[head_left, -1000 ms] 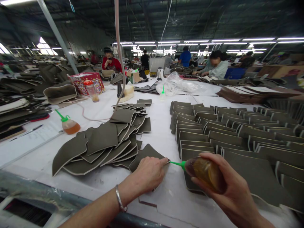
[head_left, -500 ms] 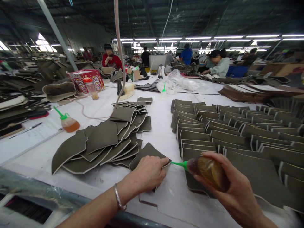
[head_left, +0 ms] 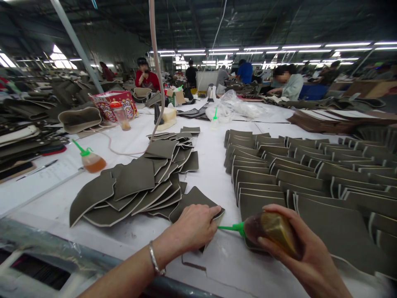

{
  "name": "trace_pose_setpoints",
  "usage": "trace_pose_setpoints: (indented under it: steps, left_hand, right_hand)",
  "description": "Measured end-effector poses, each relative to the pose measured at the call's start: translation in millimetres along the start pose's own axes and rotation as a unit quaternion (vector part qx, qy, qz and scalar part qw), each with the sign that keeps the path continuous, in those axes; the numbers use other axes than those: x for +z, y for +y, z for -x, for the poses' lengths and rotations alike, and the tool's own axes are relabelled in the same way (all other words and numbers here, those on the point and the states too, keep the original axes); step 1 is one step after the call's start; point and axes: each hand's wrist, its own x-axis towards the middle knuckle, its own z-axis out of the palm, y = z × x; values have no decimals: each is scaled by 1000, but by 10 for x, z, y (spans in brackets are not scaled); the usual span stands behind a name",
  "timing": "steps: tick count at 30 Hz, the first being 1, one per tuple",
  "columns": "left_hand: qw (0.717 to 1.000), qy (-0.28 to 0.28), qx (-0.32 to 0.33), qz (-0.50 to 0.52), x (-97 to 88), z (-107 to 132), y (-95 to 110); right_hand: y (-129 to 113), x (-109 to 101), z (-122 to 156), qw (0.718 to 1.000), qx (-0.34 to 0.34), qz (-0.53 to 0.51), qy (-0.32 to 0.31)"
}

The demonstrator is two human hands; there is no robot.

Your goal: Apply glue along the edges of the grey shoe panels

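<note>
My left hand (head_left: 197,225) lies on a dark olive sheet piece (head_left: 195,198) at the table's near side. Its index finger presses the right corner from above, and the other fingers curl over the near edge, partly hiding it. My right hand (head_left: 310,244) is wrapped round a squeeze bottle (head_left: 269,231) of amber-brown liquid, tilted nearly level. The bottle's thin green nozzle (head_left: 229,227) points left, its tip close to the piece's edge beside my left fingers; whether it touches cannot be made out. Left of my left hand is a loose pile of similar olive pieces (head_left: 133,178).
Overlapping rows of olive pieces (head_left: 263,178) cover the right side. A second green-nozzled bottle (head_left: 93,162) stands left, near a written sheet (head_left: 56,178). A hose (head_left: 161,82) hangs down to the table. Plastic film (head_left: 235,103) lies farther back. Several people sit or stand beyond.
The bottle's nozzle tip has shifted left and toward me along the piece's edge. My left hand stays on the same piece.
</note>
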Motion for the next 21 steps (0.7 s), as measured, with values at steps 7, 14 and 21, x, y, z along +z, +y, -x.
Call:
trace_pose_setpoints:
  steps: [7, 14, 21]
  left_hand:
    - [999, -17, -9, 39, -25, 18, -3]
    - [999, -14, -10, 45, -25, 41, -18]
    - [999, 6, -8, 40, 8, 61, -27]
  right_hand:
    - [-85, 63, 17, 995, 74, -54, 31]
    - [-228, 87, 89, 985, 137, -100, 16]
    - [-285, 135, 177, 978, 167, -123, 0]
